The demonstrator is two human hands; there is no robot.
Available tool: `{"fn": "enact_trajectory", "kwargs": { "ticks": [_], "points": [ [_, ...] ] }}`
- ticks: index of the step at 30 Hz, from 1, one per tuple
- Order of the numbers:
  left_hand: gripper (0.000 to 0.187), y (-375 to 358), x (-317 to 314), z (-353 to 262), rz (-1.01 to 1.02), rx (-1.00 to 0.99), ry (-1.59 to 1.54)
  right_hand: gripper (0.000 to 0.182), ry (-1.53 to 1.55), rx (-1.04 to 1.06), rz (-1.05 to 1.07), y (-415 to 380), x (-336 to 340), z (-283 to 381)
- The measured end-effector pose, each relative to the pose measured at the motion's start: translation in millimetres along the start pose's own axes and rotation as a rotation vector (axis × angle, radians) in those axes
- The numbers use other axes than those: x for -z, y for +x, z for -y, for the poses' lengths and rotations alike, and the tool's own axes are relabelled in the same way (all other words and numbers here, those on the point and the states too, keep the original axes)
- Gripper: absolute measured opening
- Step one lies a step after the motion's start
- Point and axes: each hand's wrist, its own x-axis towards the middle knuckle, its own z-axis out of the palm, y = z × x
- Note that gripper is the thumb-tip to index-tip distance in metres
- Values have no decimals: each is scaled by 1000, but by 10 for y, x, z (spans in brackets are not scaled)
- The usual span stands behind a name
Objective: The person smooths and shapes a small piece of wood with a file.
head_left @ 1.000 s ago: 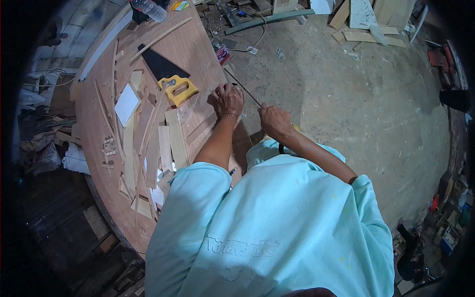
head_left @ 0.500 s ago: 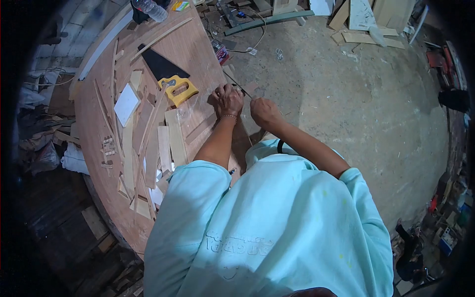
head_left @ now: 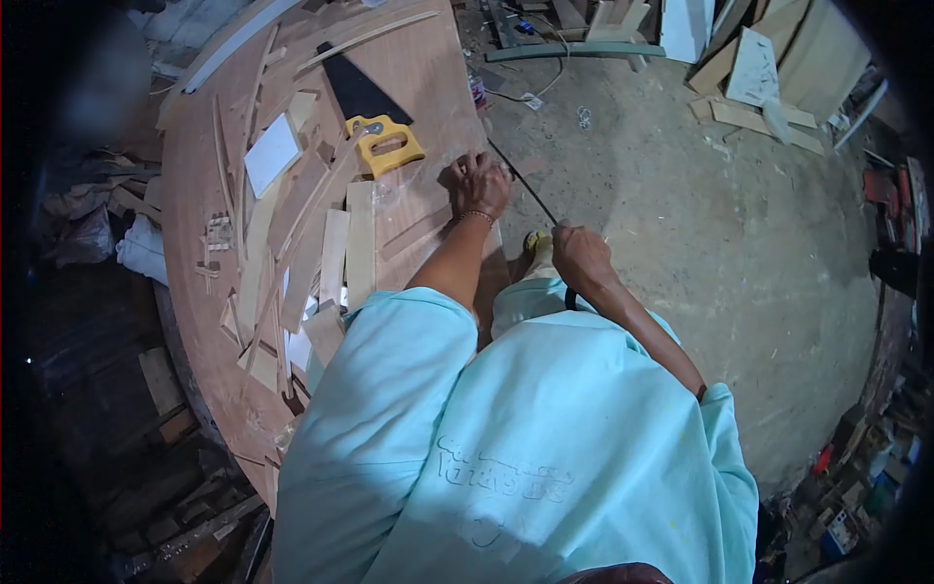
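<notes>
My left hand [head_left: 481, 185] bears down at the table's right edge with its fingers bent. A flat reddish wood strip [head_left: 418, 232] runs from under it across the tabletop; the end beneath the fingers is hidden. My right hand [head_left: 582, 257] is closed in a fist around the near end of a long, thin, dark tool [head_left: 525, 183]. The tool slants up and left past the table edge, close by my left fingertips; its handle is hidden in my fist. Beyond my left hand lies a handsaw [head_left: 389, 144] with a yellow handle and black blade.
Pale wood offcuts [head_left: 334, 255] and a white diamond-shaped piece [head_left: 273, 154] are strewn over the wooden table [head_left: 199, 292]. A concrete floor [head_left: 700, 263] spreads to the right. Boards [head_left: 754, 68] lean at the far right, and a green curved bar [head_left: 574, 51] lies at the back.
My right hand has drawn back toward me and right, and more of the dark tool shows. My left hand stays at the table edge. The whole view has shifted slightly.
</notes>
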Motion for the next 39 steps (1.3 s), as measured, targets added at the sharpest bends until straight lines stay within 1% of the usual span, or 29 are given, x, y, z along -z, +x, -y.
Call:
{"fn": "enact_trajectory", "kwargs": {
  "ticks": [1,3,4,5,6,8,12,14,15,18,20,21,23,24,26,27,29,33,35,39],
  "points": [
    [28,1,4,-2,1,-7,-4,24,-45,2,11,23,19,34],
    [28,11,15,36,53,-55,26,21,4,3,-37,151,-56,73],
    [25,-9,1,40,0,-79,-12,22,1,63,-20,268,-81,58],
    [25,17,-19,54,-5,-89,-10,22,-3,123,-3,372,-107,54],
    [24,16,-43,59,-10,-68,-29,22,0,114,-8,433,-149,84],
    [23,0,-65,31,-24,5,-91,20,-2,178,-131,510,-207,124],
    [24,0,-24,25,-6,-22,-72,20,-12,154,-68,302,-227,-6],
    [25,-8,-46,28,-59,-62,-9,21,-11,44,32,131,-66,-13],
    [25,-14,-46,26,-56,-65,-13,21,-11,38,33,129,-74,-14],
    [26,5,-22,31,-13,-51,-37,22,30,61,5,134,-57,5],
    [26,-4,-16,31,4,-64,-21,26,-45,87,-87,90,17,27],
    [26,5,13,21,3,-69,-22,26,-44,83,-91,88,21,23],
    [27,-5,71,-1,68,-40,16,29,92,-3,-115,66,17,16],
    [27,-16,44,14,71,-43,14,29,93,-7,-113,59,63,32],
    [27,-20,-20,41,-56,-89,13,31,114,50,-202,79,199,64],
    [27,-15,-15,31,-56,-97,13,31,117,45,-207,98,174,45],
    [28,1,-3,17,44,-62,42,28,59,29,-193,149,43,-11],
    [28,0,-6,28,63,-82,126,26,-14,68,-166,186,-182,-81],
    [28,-1,-38,25,16,-73,152,23,12,130,-214,194,-173,-73],
    [28,-1,-10,18,-23,-83,112,23,22,125,-217,224,-239,-56]
  ]
}}
